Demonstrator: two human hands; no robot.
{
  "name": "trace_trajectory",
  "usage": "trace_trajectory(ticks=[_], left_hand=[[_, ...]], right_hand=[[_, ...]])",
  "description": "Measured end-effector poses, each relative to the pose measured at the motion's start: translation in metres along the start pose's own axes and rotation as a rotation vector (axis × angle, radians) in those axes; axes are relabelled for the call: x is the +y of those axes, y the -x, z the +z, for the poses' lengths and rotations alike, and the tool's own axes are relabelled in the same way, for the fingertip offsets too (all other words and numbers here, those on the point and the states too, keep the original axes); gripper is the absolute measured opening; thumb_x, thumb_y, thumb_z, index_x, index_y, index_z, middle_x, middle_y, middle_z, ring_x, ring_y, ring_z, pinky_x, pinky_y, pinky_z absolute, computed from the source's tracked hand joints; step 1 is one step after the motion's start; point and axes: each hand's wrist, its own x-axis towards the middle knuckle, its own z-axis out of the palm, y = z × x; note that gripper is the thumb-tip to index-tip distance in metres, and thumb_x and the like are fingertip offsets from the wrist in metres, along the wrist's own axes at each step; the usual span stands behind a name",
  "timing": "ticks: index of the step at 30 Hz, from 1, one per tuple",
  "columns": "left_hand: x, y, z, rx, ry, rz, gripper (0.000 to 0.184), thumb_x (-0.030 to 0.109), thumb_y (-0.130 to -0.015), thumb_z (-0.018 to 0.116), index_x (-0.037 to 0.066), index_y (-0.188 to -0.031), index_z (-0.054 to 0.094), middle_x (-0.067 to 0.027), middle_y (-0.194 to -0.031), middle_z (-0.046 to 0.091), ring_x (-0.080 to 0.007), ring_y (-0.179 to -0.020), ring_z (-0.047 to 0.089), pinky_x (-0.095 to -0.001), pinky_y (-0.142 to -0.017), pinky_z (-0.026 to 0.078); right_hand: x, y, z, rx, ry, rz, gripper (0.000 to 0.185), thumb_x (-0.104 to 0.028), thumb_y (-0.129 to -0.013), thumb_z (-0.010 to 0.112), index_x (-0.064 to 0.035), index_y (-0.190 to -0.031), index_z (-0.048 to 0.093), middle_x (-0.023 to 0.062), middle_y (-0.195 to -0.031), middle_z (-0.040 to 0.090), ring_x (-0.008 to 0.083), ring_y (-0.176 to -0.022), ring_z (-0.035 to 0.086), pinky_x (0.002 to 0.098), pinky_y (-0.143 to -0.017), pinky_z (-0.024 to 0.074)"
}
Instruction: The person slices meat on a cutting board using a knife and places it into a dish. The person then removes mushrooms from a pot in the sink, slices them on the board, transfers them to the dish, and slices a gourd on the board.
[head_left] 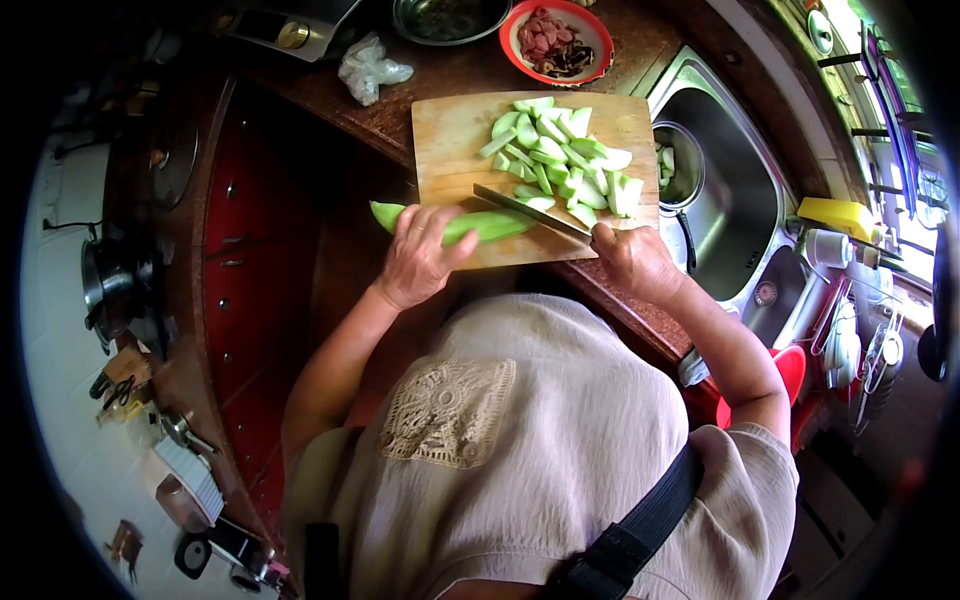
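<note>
My left hand (422, 252) is closed around a long, pale green peeled gourd (492, 226) that lies along the near edge of a wooden cutting board (450, 140). One end of the gourd sticks out past my fingers on the left. In my right hand (636, 262) is a kitchen knife (530, 212), its blade angled across the board at the far side of the gourd, close to its right end. Beyond the blade, several cut green pieces (552, 150) are heaped on the board. My right fingers hide most of the knife's handle.
A red-rimmed bowl (510, 62) holding pink meat pieces and something dark stands behind the board. Beside it are a metal bowl (450, 38) and a crumpled plastic bag (372, 70). On the right, a steel sink (735, 150) contains a pot (690, 180) with pale pieces.
</note>
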Motion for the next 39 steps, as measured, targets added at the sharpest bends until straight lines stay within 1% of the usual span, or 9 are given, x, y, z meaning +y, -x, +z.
trace_trajectory(ticks=[3,6,8,18,22,24,27,31,39], left_hand=[[0.001,-0.006,0.004,0.036,-0.034,0.051,0.034,0.012,-0.082,0.058,0.022,-0.115,0.054,-0.0111,-0.111,0.056,-0.0277,-0.098,0.058,-0.0445,-0.088,0.042],[0.002,-0.016,0.011,0.088,-0.109,0.076,0.043,0.015,-0.077,0.062,0.021,-0.119,0.058,-0.0092,-0.113,0.056,-0.026,-0.102,0.056,-0.0431,-0.089,0.042],[0.004,-0.018,0.009,0.091,-0.132,0.071,0.042,0.014,-0.078,0.059,0.021,-0.119,0.062,-0.0077,-0.112,0.057,-0.0238,-0.102,0.056,-0.0412,-0.089,0.042],[0.014,-0.021,0.007,0.123,-0.131,0.029,0.037,0.015,-0.08,0.057,0.019,-0.116,0.069,-0.0071,-0.107,0.058,-0.0221,-0.095,0.058,-0.0385,-0.085,0.044],[0.01,-0.022,0.001,0.042,-0.134,0.061,0.04,0.014,-0.082,0.056,0.014,-0.121,0.064,-0.0098,-0.106,0.056,-0.0243,-0.096,0.056,-0.0395,-0.085,0.044],[0.009,-0.026,-0.007,-0.033,-0.121,0.035,0.041,0.013,-0.083,0.055,0.012,-0.124,0.062,-0.0116,-0.106,0.055,-0.026,-0.097,0.056,-0.0401,-0.086,0.044],[0.003,-0.025,-0.01,-0.18,-0.151,-0.014,0.049,0.013,-0.084,0.054,0.014,-0.133,0.054,-0.0136,-0.112,0.054,-0.0277,-0.107,0.051,-0.043,-0.095,0.041],[0.006,-0.033,-0.014,-0.173,-0.164,0.046,0.046,0.012,-0.084,0.054,0.013,-0.13,0.055,-0.0147,-0.109,0.055,-0.0281,-0.1,0.055,-0.0417,-0.088,0.043],[0.028,-0.025,0.003,0.034,-0.285,0.032,0.039,0.017,-0.079,0.055,0.013,-0.116,0.066,-0.0111,-0.101,0.057,-0.0234,-0.092,0.056,-0.0367,-0.076,0.042]], right_hand=[[0.0,0.002,-0.01,0.011,-0.004,0.034,0.011,-0.005,-0.078,0.055,-0.0022,-0.088,0.05,0.0158,-0.055,0.055,0.0374,-0.052,0.059,0.0477,-0.048,0.046],[-0.002,0.006,-0.023,0.028,-0.005,0.063,0.01,-0.004,-0.078,0.057,-0.0031,-0.086,0.051,0.0164,-0.055,0.055,0.0368,-0.052,0.059,0.0469,-0.048,0.0462],[-0.003,0.008,-0.032,0.068,0.002,0.068,0.01,-0.006,-0.08,0.06,-0.004,-0.083,0.051,0.0164,-0.053,0.054,0.0362,-0.052,0.059,0.0458,-0.047,0.0462],[-0.01,0.021,-0.041,-0.087,-0.017,0.115,0.01,-0.006,-0.08,0.056,-0.0011,-0.086,0.049,0.0173,-0.053,0.054,0.0382,-0.052,0.059,0.0476,-0.048,0.0459],[-0.001,0.01,-0.004,0.022,-0.025,0.054,0.012,-0.006,-0.08,0.055,-0.0001,-0.088,0.048,0.0188,-0.056,0.056,0.0396,-0.055,0.06,0.0483,-0.052,0.0472],[-0.003,0.01,-0.003,-0.008,-0.03,0.1,0.011,-0.006,-0.08,0.054,-0.0004,-0.087,0.048,0.0187,-0.057,0.057,0.0398,-0.056,0.061,0.0485,-0.052,0.0473],[-0.006,0.01,-0.005,-0.059,-0.037,0.156,0.01,-0.006,-0.08,0.054,-0.0014,-0.086,0.049,0.0182,-0.058,0.058,0.0393,-0.057,0.061,0.0483,-0.052,0.0475],[-0.004,0.008,-0.012,-0.014,-0.023,0.121,0.009,-0.006,-0.08,0.054,-0.0032,-0.086,0.049,0.0176,-0.059,0.058,0.0379,-0.056,0.062,0.0475,-0.051,0.0475],[-0.01,0.014,-0.047,-0.05,-0.036,0.145,0.01,-0.006,-0.08,0.059,-0.0024,-0.083,0.05,0.0187,-0.054,0.054,0.0391,-0.056,0.06,0.0485,-0.051,0.0469]])
